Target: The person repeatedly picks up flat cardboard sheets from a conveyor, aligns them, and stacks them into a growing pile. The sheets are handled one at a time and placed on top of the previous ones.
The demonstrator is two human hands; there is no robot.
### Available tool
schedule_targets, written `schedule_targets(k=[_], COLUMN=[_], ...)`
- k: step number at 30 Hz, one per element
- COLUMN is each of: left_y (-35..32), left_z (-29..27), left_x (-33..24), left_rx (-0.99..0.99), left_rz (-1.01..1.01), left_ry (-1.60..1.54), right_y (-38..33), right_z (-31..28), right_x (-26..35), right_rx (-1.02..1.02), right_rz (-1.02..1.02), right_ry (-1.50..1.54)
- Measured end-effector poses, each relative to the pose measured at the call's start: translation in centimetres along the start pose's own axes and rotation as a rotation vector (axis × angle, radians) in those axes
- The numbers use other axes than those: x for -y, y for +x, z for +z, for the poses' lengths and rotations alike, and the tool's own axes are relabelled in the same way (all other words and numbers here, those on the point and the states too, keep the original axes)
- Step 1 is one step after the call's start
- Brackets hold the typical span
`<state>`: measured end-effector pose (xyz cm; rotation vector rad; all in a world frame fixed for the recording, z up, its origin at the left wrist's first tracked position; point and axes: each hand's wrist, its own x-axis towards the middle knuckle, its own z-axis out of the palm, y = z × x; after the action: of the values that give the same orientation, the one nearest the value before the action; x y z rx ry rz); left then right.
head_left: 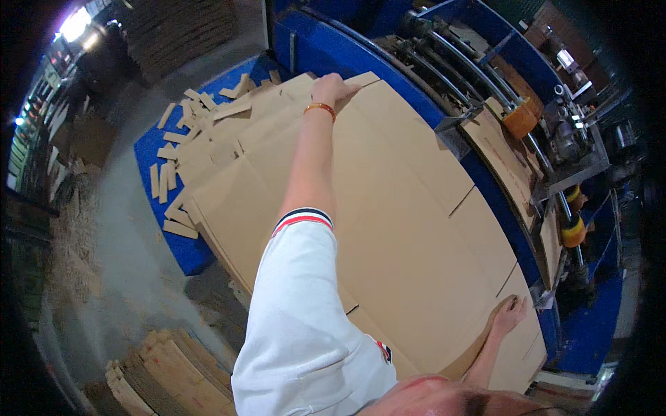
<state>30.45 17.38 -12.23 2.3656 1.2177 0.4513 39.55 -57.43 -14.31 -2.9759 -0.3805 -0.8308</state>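
A large flat brown cardboard sheet (409,208), with slots cut along its edges and fold lines, lies on top of a stack in front of me. My left arm stretches across it. At its far edge my left hand (330,90) is closed on the sheet, thumb on top and the other fingers partly hidden. My right hand (510,315) rests by the sheet's right edge with its fingers curled together. A small dark spot shows between its thumb and fingers; whether that is an object or shadow is unclear.
Cardboard offcut strips (170,154) litter the blue table (147,149) at left. Along the right runs a blue machine (430,104) with metal shafts (479,66) and orange rollers (522,118). More cardboard (180,374) is stacked at lower left, beside the grey floor (128,277).
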Motion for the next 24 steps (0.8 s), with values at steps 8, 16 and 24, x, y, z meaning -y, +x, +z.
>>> schedule_targets(k=[8,16,24], left_y=[3.4,2.3,-11.2], left_z=[1.9,-2.9,-5.2], left_x=[3.7,9.1,2.9], left_rx=[-0.476,-1.106,-0.124], left_rz=[0.018,-0.524,-0.015], left_ry=[-0.93,-0.707,0.281], right_y=[-0.1,-0.3,-0.3], right_z=[-0.6,0.3,0.7], right_x=[0.3,-0.5,-0.6], right_rx=[0.025,-0.043,-0.002], right_rz=[0.046,0.031,0.109], right_ry=[0.027,0.059,0.107])
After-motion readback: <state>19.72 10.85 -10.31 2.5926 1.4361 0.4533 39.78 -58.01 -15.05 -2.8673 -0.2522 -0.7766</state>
